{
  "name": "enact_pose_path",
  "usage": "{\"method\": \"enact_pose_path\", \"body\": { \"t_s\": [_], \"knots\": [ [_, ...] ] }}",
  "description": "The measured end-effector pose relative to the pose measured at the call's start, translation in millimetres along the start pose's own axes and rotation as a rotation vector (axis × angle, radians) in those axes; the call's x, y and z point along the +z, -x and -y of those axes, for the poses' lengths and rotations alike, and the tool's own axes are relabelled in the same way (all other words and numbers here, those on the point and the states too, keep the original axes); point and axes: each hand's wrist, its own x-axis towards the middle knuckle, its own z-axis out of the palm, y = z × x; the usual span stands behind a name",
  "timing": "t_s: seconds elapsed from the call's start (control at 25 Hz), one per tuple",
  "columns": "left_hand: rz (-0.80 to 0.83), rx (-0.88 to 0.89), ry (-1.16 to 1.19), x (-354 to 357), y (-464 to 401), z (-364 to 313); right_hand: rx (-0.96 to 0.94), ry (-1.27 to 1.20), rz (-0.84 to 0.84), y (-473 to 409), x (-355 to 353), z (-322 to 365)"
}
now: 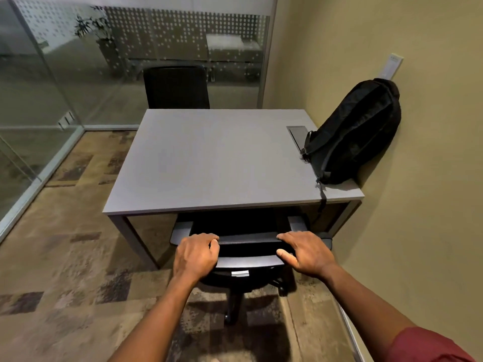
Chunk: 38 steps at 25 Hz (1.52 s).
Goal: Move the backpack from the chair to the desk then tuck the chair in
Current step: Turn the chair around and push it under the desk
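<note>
Head view, above, facing down at desk [209, 158]

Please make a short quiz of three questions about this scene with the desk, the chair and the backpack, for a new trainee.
1. True or false: the backpack stands on the desk and leans against the wall.
2. Which part of the near chair do the left hand and the right hand hold? A) the armrests B) the top of the backrest C) the wheels
3. What hangs over the near edge of the desk on the right side?

Key
1. True.
2. B. Both hands grip the top of the backrest; the seat is already under the desk.
3. A strap of the backpack.
</note>
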Motion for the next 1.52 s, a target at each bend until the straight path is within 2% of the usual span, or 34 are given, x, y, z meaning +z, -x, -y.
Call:
{"method": "enact_pose_path", "body": {
  "t_s": [0.68, 1.04, 1.52],
  "knots": [
    [0.045, -0.053, -0.010, 20, -125, 13, 0.000, 0.008, 0.008, -123, 5, -59],
    [0.136, -0.013, -0.065, 26, -176, 20, -0.004, 0.015, 0.022, -172, 6, -82],
    [0.164, -0.042, -0.028, 27, -190, 10, -0.016, 0.042, 0.050, -184, 5, -99]
  ]
}}
